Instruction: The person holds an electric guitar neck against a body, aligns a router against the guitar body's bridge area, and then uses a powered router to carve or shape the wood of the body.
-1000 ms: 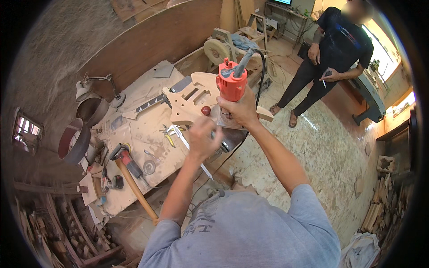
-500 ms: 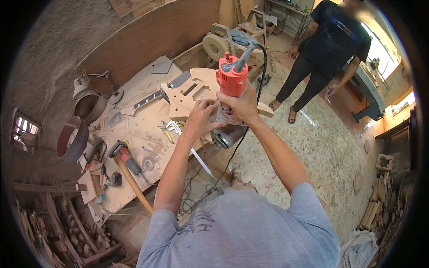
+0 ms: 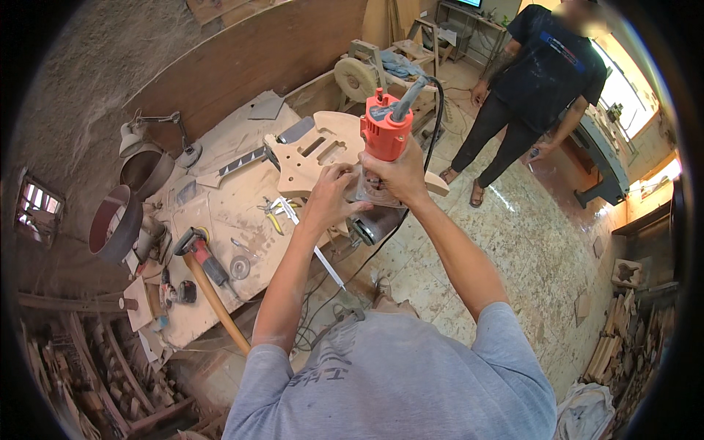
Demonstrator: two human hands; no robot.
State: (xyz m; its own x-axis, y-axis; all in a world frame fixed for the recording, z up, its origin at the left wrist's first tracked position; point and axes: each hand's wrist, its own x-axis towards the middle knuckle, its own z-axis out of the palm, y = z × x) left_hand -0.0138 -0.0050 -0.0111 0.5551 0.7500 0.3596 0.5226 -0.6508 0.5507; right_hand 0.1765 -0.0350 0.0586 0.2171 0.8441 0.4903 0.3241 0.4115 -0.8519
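Note:
A red trim router [image 3: 387, 133] stands upright over the near edge of a pale wooden guitar body [image 3: 299, 164]. My right hand [image 3: 402, 176] is wrapped round the router's lower housing. Curled against the side of its clear base [image 3: 369, 192] is my left hand [image 3: 331, 192], thumb and fingers gripping it. The bit is hidden by the base and my hands. Pickup cavities and several small holes show in the guitar body, left of the router. A black power cord [image 3: 435, 103] loops from the router's top and hangs down past the guitar body.
On the dusty workbench [image 3: 220, 253] lie a caliper [image 3: 317, 253], yellow-handled pliers [image 3: 274, 221], a red angle sander [image 3: 209, 264], a guitar neck [image 3: 238, 163] and a desk lamp [image 3: 183, 147]. A person [image 3: 539, 81] stands at the far right. Wood offcuts [image 3: 616, 345] are piled at the right.
The router's top has tipped slightly to the right, with both hands still on the tool. The standing person's lowered hand has moved slightly. The view has shifted a little.

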